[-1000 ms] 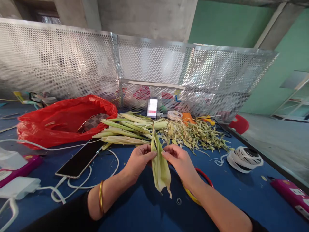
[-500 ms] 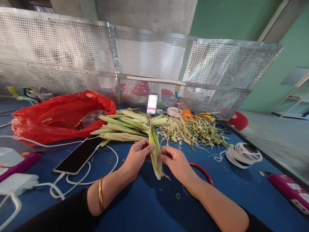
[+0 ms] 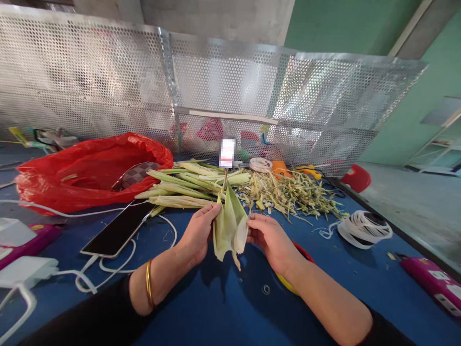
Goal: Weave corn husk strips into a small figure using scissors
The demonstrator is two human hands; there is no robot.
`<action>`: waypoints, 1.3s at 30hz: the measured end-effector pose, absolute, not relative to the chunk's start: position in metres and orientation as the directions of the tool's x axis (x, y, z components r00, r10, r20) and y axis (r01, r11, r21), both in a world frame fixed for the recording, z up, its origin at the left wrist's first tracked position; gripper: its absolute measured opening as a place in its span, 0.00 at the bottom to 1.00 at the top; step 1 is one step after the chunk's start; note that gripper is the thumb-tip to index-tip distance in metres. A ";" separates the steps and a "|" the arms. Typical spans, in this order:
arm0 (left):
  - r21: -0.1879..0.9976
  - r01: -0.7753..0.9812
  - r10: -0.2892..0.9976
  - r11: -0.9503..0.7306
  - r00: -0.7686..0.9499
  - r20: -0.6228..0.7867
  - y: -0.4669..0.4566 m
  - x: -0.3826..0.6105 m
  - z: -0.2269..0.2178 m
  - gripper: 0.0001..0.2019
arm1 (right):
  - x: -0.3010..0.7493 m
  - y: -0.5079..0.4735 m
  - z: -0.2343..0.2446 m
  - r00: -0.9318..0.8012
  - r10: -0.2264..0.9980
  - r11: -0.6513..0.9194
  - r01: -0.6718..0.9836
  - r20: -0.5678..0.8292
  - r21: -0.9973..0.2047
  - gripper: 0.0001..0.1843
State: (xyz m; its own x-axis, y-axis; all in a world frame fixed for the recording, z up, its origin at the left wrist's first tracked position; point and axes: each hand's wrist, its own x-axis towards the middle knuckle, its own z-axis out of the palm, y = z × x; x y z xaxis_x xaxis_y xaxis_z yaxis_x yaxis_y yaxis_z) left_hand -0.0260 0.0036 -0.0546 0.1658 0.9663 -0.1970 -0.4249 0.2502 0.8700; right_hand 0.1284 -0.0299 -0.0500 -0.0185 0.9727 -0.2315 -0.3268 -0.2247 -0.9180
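Observation:
A pale green corn husk (image 3: 230, 223) is held spread between my two hands, above the blue table (image 3: 201, 317). My left hand (image 3: 198, 230) pinches its left edge between thumb and fingers. On the other side, my right hand (image 3: 268, 238) grips the right edge. The husk's pointed, darker end faces away from me, and its wide, ragged end hangs toward me. Beyond my hands lies a pile of long corn husks (image 3: 187, 185), with a heap of shredded husk bits (image 3: 295, 192) to its right. Red and yellow scissors-like handles or rings, partly hidden, lie under my right wrist.
At the left are a red plastic bag (image 3: 90, 168), a phone (image 3: 118, 228) on a white cable and white chargers (image 3: 29, 271). A spool of white cord (image 3: 364, 229) and a purple power strip (image 3: 432, 281) lie right. A perforated metal screen (image 3: 223, 81) stands behind.
The husk, folded narrow before, is now opened out wide. My hands have moved slightly apart with its edges in their fingers.

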 end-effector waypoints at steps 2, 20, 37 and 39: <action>0.858 -0.433 0.956 0.275 0.221 -0.194 0.001 -0.025 -0.052 0.16 | 0.129 -0.029 -0.051 -0.026 0.973 -0.223 -0.378 -0.230 -0.899 0.08; 0.977 -0.096 0.968 0.191 0.183 -0.171 0.000 -0.022 -0.059 0.12 | 0.130 -0.028 -0.055 0.133 0.981 -0.118 -0.185 -0.143 -0.976 0.07; 0.990 -0.034 0.969 0.136 0.211 -0.126 -0.005 -0.022 -0.049 0.09 | 0.128 -0.032 -0.053 -0.030 0.982 -0.186 -0.072 -0.184 -0.980 0.15; 0.992 -0.011 0.980 0.124 0.158 -0.121 -0.003 -0.023 -0.049 0.08 | 0.129 -0.032 -0.055 -0.004 0.978 -0.205 -0.155 -0.207 -0.966 0.13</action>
